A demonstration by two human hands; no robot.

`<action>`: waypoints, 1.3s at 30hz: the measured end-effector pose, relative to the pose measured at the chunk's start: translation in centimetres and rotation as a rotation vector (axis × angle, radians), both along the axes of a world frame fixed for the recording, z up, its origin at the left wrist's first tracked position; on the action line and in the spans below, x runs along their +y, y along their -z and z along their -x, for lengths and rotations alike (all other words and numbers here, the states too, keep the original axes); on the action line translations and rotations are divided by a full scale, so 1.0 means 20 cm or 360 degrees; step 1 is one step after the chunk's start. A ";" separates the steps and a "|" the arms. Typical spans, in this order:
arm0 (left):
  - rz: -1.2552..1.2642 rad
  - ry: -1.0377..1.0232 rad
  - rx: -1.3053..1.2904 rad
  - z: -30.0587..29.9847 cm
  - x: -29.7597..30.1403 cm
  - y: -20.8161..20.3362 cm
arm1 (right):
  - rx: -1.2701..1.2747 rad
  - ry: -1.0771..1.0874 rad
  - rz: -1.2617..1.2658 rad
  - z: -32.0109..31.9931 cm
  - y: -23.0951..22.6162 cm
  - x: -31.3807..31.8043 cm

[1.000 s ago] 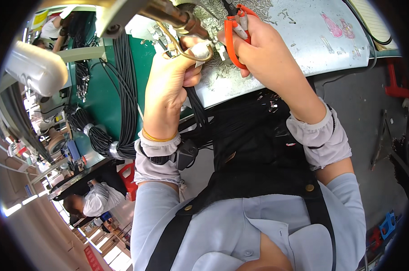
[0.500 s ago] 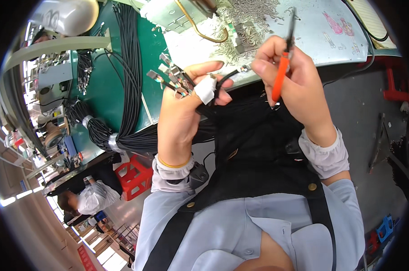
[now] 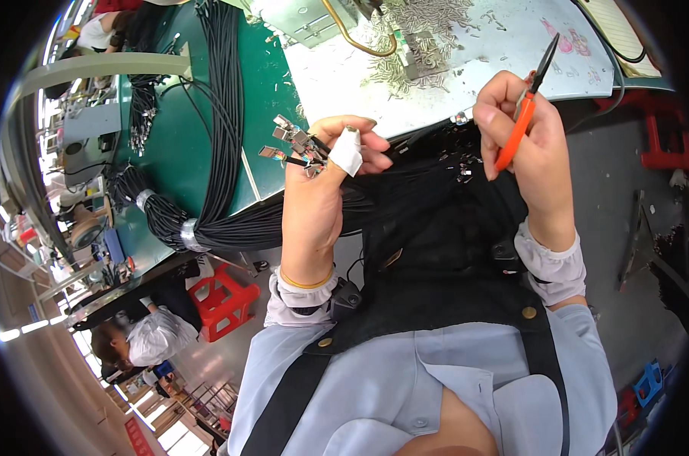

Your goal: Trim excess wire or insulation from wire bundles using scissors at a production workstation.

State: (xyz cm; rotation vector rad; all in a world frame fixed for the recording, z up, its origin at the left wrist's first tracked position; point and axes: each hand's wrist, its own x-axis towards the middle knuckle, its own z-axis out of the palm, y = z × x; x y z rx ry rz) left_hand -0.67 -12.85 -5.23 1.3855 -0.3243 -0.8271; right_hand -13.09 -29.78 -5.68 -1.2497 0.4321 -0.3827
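Observation:
My left hand is closed around several black cables, whose metal connectors with bare coloured wires stick out between thumb and fingers. White tape wraps the thumb. To the right, my right hand grips an orange-handled tool with a slim dark pointed tip angled up and away; its exact kind is unclear. Between the hands, a cable end with a connector lies by the worktop's near edge. More connector ends rest on my black apron.
A thick black cable bundle, tied with clear wrap, crosses the green table toward my lap. Beyond my hands, small metal pieces are heaped beside a grey machine on the pale worktop. A red stool and a person are at left.
My right hand has moved right with the orange tool, away from the left. The cable end that poked out of my left fingers is no longer there; my left hand has shifted slightly right.

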 end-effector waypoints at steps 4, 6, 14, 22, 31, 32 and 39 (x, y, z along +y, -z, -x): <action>0.0183 0.0234 -0.0034 -0.02 0.03 0.02 | 0.0392 0.0751 0.1510 0.01 0.07 0.00; 0.0078 0.0402 -0.0084 0.03 0.00 0.02 | 0.0212 0.0661 0.1470 -0.01 0.05 0.04; -0.0065 0.0483 -0.0224 0.12 -0.02 0.04 | -0.0085 -0.0112 0.0996 -0.08 0.02 0.11; 0.0071 0.0131 0.0077 0.10 -0.03 -0.02 | -0.0203 0.0428 0.1633 -0.09 0.05 0.17; -0.0040 0.0130 0.0100 0.08 -0.02 -0.02 | -0.0456 0.0294 0.1856 -0.09 0.16 0.15; -0.0045 0.0129 0.0101 0.08 -0.01 -0.02 | -0.0535 0.0261 0.1724 -0.09 0.16 0.14; -0.0209 -0.0024 -0.1371 0.13 -0.02 0.02 | -0.0294 0.0009 0.0169 -0.08 0.13 0.21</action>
